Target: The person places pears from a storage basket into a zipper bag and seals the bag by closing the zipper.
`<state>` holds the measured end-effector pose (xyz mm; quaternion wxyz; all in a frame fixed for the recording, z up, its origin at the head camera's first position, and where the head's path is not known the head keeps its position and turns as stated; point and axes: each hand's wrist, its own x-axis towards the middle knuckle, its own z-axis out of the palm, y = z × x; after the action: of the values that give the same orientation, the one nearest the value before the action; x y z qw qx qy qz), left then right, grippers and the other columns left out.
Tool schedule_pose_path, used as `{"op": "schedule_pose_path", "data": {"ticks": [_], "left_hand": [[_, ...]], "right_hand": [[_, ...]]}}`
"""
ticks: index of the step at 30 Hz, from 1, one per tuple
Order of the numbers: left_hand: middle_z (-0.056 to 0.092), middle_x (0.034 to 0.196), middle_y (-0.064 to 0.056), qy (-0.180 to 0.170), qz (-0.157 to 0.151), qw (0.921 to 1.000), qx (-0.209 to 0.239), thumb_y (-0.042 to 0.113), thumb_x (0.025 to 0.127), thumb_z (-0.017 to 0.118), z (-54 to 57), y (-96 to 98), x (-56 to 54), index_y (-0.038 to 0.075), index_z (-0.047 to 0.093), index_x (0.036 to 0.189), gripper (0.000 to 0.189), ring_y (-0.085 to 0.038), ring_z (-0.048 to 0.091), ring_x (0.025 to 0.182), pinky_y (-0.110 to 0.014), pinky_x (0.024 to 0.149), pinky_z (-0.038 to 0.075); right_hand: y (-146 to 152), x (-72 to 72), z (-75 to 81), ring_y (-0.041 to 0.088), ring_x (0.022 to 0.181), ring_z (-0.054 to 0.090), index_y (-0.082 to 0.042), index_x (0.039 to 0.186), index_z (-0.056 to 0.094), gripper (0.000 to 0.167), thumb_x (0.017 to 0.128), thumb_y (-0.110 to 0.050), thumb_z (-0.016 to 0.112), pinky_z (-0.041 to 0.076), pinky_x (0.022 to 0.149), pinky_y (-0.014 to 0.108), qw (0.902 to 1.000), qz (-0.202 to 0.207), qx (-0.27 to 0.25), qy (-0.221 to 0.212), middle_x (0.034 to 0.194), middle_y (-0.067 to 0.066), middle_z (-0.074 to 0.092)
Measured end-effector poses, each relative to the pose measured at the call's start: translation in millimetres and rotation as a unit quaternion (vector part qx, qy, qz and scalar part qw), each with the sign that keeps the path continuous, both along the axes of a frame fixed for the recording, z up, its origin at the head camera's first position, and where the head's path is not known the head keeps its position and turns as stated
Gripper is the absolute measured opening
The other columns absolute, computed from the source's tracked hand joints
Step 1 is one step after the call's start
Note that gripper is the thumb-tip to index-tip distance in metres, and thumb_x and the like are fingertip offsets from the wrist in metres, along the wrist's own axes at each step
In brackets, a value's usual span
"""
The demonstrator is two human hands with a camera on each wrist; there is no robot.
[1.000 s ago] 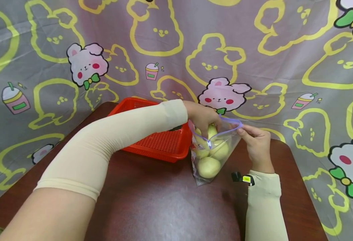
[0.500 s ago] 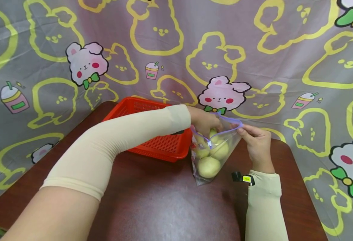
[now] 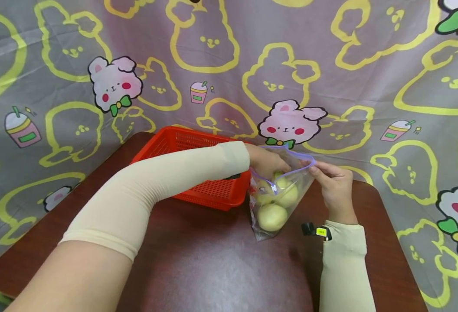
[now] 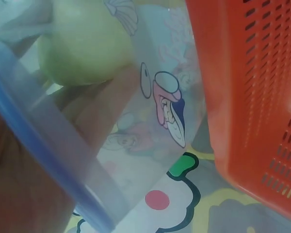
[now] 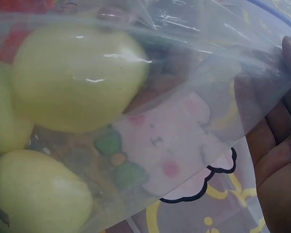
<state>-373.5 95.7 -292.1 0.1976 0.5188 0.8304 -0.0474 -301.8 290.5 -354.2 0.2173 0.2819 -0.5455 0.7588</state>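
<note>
A clear zip bag (image 3: 258,232) with a purple zip rim stands mouth up on the table, with several pale yellow-green round fruits (image 3: 272,217) inside. My left hand (image 3: 269,161) reaches down through the bag's mouth and grips one fruit (image 4: 87,43); in the left wrist view its fingers (image 4: 104,109) curve along the fruit's underside, behind the plastic. My right hand (image 3: 336,186) pinches the right corner of the rim between thumb and fingers, keeping the mouth spread. The right wrist view shows fruits (image 5: 80,77) through the film, beside the right hand (image 5: 281,150).
A red perforated plastic basket (image 3: 213,201) stands just left of the bag, partly behind my left forearm. The dark brown table (image 3: 221,268) ends close behind it, where a curtain printed with cartoon bears and rabbits (image 3: 213,39) hangs.
My left hand has moved down and slightly right, deeper into the bag, with the fruit. My right hand keeps its pinch on the rim, nearly still.
</note>
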Motion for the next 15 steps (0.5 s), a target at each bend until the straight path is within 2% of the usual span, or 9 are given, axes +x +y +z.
{"op": "schedule_pose_path", "data": {"ticks": [4,11,15], "left_hand": [[0.050,0.137,0.007,-0.007,0.017,0.9997,-0.016,0.023,0.095,0.063,0.8,0.6,1.8,0.019,0.039,0.149,0.060,-0.005,0.045,0.115,-0.024,0.101,0.034],[0.057,0.126,0.002,-0.028,-0.012,0.9994,0.017,0.008,0.092,0.062,-3.1,0.1,-0.3,0.012,0.051,0.139,0.048,-0.009,0.050,0.114,-0.023,0.100,0.035],[0.057,0.125,0.003,-0.059,-0.014,0.9980,0.018,0.011,0.093,0.064,-5.9,0.0,0.7,0.013,0.050,0.138,0.047,-0.008,0.049,0.113,-0.021,0.098,0.036]], "right_hand": [[-0.2,-0.3,1.5,0.024,0.088,0.071,0.018,0.098,0.068,0.016,0.083,0.020,0.063,0.054,0.078,0.027,1.0000,-0.005,0.008,-0.002,0.092,0.018,0.071],[-0.3,0.3,1.0,0.024,0.087,0.071,0.020,0.099,0.066,0.016,0.084,0.017,0.064,0.054,0.080,0.029,0.9995,-0.011,0.029,0.004,0.092,0.018,0.072],[-0.5,0.9,0.0,0.025,0.087,0.071,0.020,0.098,0.067,0.015,0.084,0.018,0.063,0.054,0.079,0.029,0.9997,-0.001,0.025,0.003,0.091,0.019,0.071]]}}
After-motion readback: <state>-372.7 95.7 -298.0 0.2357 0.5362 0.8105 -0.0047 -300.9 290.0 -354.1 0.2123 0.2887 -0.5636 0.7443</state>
